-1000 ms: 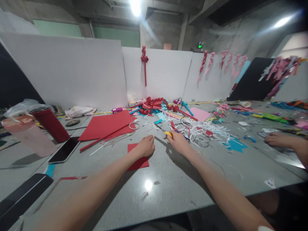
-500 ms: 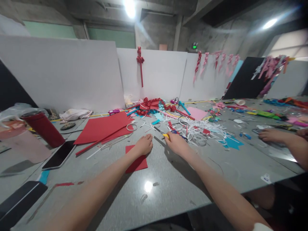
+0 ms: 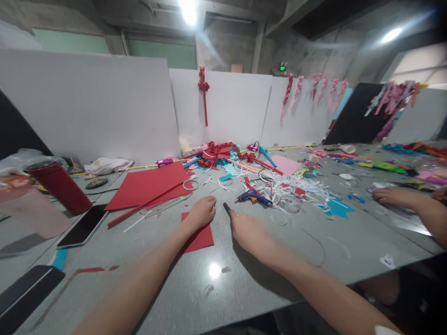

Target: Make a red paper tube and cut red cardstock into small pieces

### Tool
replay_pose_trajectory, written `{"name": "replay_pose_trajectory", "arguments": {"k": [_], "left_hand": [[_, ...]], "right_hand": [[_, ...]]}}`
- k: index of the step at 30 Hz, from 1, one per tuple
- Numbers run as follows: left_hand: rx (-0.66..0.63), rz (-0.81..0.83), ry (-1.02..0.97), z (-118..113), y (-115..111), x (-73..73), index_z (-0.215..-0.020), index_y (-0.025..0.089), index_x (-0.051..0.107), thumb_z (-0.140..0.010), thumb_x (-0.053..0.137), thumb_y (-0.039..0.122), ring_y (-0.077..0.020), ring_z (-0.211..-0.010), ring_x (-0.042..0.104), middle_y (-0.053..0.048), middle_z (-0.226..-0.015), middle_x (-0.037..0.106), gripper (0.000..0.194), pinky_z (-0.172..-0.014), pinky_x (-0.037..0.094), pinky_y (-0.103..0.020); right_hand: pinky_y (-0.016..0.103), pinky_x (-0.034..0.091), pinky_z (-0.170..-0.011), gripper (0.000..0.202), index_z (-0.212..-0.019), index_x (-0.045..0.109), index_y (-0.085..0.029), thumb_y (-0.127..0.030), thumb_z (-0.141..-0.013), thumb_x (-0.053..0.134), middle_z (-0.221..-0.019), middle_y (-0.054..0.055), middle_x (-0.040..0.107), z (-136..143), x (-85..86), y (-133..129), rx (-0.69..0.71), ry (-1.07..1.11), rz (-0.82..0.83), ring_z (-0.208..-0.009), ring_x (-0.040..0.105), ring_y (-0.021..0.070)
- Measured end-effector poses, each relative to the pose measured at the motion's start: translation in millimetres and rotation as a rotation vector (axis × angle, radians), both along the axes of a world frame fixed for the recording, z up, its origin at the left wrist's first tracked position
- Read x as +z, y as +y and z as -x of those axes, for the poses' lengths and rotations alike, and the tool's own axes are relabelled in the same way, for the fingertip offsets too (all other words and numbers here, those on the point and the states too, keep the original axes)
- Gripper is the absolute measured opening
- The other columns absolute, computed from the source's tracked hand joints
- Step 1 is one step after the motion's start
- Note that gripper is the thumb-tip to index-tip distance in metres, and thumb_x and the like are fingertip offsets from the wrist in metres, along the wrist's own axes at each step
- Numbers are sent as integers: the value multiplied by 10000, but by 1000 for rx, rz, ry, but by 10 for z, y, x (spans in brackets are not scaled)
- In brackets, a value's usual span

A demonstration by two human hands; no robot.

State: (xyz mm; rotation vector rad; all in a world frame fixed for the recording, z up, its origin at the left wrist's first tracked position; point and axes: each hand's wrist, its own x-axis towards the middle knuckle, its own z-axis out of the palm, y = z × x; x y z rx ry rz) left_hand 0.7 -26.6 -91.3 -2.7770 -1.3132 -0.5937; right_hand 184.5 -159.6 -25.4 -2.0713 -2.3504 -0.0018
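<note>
My left hand (image 3: 203,211) rests on the upper part of a small red sheet (image 3: 199,238), its fingers pressed together; whether something small is under them is hidden. Just to its right, my right hand (image 3: 249,232) is closed around a dark-tipped tool (image 3: 226,208), which looks like a knife and points up and left over the grey table. Beyond the right hand lies a blue glue gun (image 3: 256,196) with an orange trigger, beside white paper strips (image 3: 279,188).
Large red sheets (image 3: 148,186), a phone (image 3: 84,226), a red flask (image 3: 61,186) and a dark case (image 3: 30,293) are on the left. Blue paper (image 3: 337,208) lies at right, near another person's hand (image 3: 389,194). White boards (image 3: 226,102) stand behind.
My right hand has moved left and nearer with the tool, uncovering the glue gun. My left hand has shifted slightly left.
</note>
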Motion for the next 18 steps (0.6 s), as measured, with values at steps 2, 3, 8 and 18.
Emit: {"name": "replay_pose_trajectory", "arguments": {"k": [2, 3, 8, 18], "left_hand": [[5, -4, -13, -8, -10, -22, -1324, 172, 660, -956, 473, 142, -245, -1328, 604, -138, -1428, 646, 414, -1152, 463, -391], [4, -5, -19, -11, -11, -31, -1331, 180, 659, -956, 474, 139, -243, -1331, 602, -133, -1431, 645, 420, -1155, 463, -394], [-3, 5, -74, -8, -9, -56, -1371, 168, 649, -953, 467, 125, -243, -1355, 587, -140, -1459, 629, 457, -1176, 451, -402], [18, 3, -64, -4, -18, -51, -1360, 165, 654, -960, 461, 138, -239, -1347, 591, -136, -1457, 633, 445, -1171, 453, -385]], "right_hand": [[354, 555, -767, 525, -1460, 563, -125, -61, -973, 377, -1028, 223, 757, 11, -29, 1, -23, -20, 6, -960, 771, 324], [359, 561, -766, 551, -1490, 539, -119, -52, -967, 379, -1035, 229, 756, 12, -47, 11, -27, -28, 12, -959, 771, 326], [328, 560, -793, 559, -1523, 497, -80, -53, -973, 404, -1049, 244, 754, -7, -129, 107, -4, -33, 7, -979, 769, 304], [363, 537, -781, 420, -1353, 613, -119, -159, -1022, 357, -987, 203, 747, -146, -148, 224, 28, 16, 27, -965, 761, 322]]}}
